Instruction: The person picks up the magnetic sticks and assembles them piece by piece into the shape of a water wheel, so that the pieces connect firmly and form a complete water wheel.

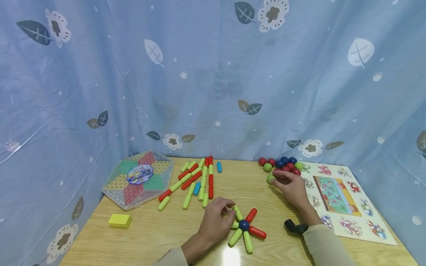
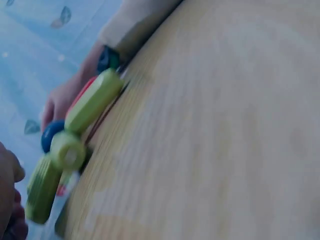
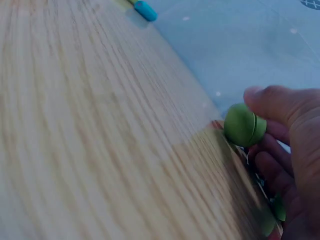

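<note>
Curtain (image 1: 213,74): pale blue, printed with white flowers and grey leaves. Table (image 1: 166,236): light woodgrain. On it, a yellow block (image 1: 120,220); green, red and blue sticks (image 1: 196,179); red, blue and green balls (image 1: 283,165).

Two hands (image 1: 216,218), one yellow block (image 1: 120,220), one hexagonal board (image 1: 138,178), one puzzle board (image 1: 346,201)

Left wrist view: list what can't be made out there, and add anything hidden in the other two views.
- Left wrist view: motion blur smears the green sticks; the left hand is cut off by the frame edge, so its grip is unreadable.
- Head view: the right hand covers some balls behind it.
- Right wrist view: the fingers hide part of the green ball.
</note>
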Demonstrator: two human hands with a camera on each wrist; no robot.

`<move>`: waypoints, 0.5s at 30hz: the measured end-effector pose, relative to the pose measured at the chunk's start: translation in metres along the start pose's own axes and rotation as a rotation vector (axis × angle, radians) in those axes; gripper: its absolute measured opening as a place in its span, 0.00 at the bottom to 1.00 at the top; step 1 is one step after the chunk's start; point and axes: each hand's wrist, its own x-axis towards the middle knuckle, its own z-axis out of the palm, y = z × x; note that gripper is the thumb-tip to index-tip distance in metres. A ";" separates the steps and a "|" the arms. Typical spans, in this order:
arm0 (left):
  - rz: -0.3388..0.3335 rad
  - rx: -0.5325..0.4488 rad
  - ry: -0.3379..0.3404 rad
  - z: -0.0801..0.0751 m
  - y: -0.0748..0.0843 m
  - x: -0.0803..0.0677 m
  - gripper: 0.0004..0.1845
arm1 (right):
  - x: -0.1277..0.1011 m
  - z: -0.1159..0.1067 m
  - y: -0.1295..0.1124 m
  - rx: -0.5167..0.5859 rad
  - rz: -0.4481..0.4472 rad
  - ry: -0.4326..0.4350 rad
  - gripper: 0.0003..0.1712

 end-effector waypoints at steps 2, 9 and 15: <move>-0.003 0.067 -0.005 0.004 0.004 -0.002 0.07 | -0.001 0.001 0.000 -0.018 -0.004 0.005 0.18; -0.045 0.149 -0.101 0.010 0.008 -0.004 0.11 | -0.003 0.004 -0.002 -0.072 -0.036 0.006 0.17; -0.028 0.116 -0.177 0.010 0.004 -0.003 0.13 | -0.015 0.007 -0.005 -0.087 -0.083 -0.033 0.15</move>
